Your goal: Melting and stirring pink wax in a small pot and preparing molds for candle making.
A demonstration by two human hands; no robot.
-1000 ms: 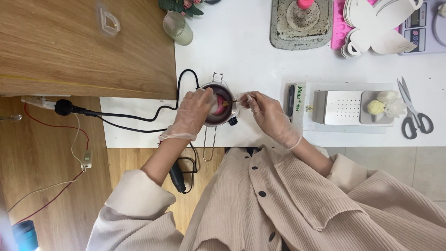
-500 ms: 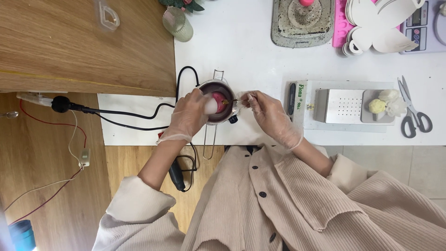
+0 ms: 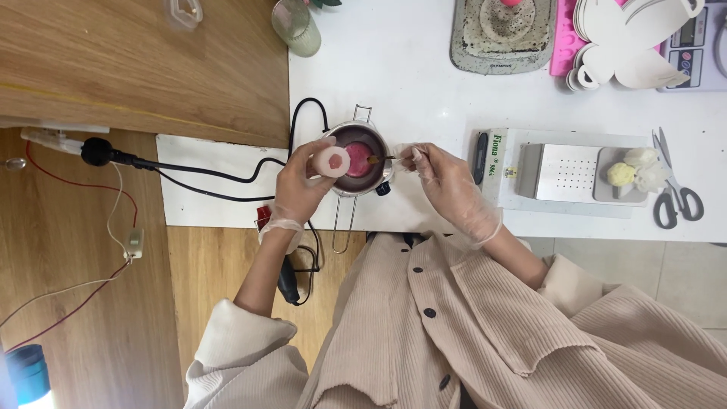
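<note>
Keep your left hand (image 3: pixel 299 185) pinched on that small round mold (image 3: pixel 333 160) just over the pot (image 3: pixel 362 159) at the table's near edge, while your right hand (image 3: pixel 447 185), gripping the little spoon (image 3: pixel 382 159), drips wax in slowly.

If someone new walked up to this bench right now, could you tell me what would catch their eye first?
Probably the small metal pot of deep pink liquid in the middle of the white table, with the gloved left hand holding a pale round piece with a pink centre at its rim. The gloved right hand dips a thin stick into the pot from the other side. Scissors lie at the far right.
</note>
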